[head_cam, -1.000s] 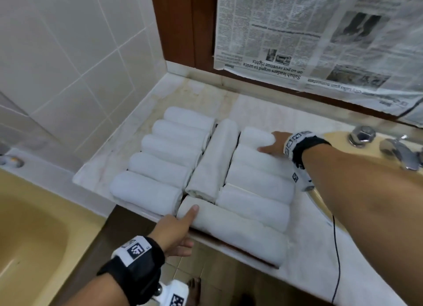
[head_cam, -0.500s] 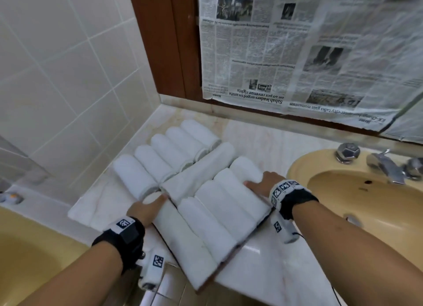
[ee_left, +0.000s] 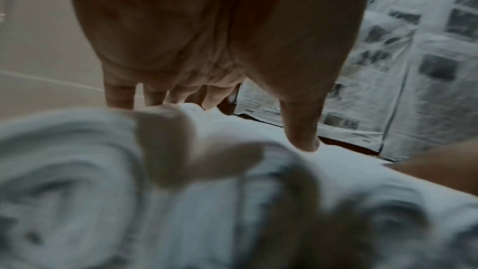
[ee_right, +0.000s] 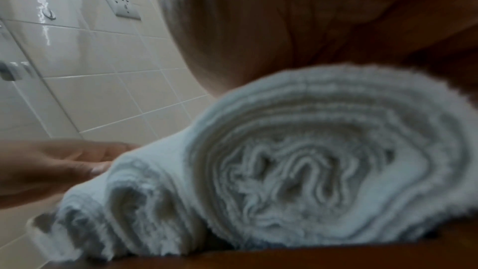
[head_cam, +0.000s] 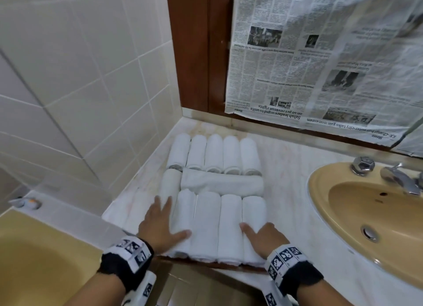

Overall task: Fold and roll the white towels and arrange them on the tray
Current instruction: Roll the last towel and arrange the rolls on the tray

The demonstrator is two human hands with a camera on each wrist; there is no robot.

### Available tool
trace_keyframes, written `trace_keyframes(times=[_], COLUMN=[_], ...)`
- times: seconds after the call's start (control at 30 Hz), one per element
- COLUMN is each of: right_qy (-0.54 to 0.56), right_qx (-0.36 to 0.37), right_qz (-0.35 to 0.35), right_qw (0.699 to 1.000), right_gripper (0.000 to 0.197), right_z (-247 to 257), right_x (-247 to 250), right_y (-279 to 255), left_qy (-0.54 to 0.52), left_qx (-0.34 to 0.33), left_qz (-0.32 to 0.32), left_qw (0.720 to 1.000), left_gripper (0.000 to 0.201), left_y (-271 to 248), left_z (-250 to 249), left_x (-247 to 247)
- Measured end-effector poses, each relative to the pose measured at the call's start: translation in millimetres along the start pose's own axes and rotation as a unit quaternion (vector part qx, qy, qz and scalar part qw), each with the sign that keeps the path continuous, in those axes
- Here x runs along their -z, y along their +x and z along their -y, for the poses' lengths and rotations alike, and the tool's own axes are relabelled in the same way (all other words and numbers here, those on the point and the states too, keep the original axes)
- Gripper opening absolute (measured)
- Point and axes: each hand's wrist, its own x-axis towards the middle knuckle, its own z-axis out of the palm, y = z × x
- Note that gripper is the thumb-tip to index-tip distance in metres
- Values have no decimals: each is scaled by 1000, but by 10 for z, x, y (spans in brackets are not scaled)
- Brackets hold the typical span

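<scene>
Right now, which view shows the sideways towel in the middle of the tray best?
The head view: the sideways towel lies whole between the far row and the near row, unobstructed. The left wrist view shows only blurred near rolls under the left hand; the right wrist view shows near roll ends, not that towel.

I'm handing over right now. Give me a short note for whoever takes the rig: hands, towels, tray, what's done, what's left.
Left hand: open, flat on the near-left rolls.
Right hand: open, resting on the near-right roll.
Rolled towels: far row of five, one crosswise mid-tray, more in front; all on the wooden tray by the sink.
Done: rolling, loading.
Left: probably just squaring up the tray.
</scene>
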Motion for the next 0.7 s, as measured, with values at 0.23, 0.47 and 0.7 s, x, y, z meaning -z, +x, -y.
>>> trace_keyframes(times=[0.23, 0.47, 0.7], right_qy=[69, -31, -113], right_qx=[12, 195, 204], right_qz=[0, 69, 23], right_qw=[998, 978, 972], right_gripper=[90, 135, 130], right_z=[566, 601, 873], right_x=[-262, -417, -459], right_y=[-108, -469, -175], left_qy=[170, 296, 309], left_qx=[-18, -15, -35], left_qz=[68, 15, 71], left_qw=[983, 955, 948], left_gripper=[154, 121, 120], left_y=[-56, 210, 635], left_z=[34, 417, 531], left_x=[-81, 23, 400])
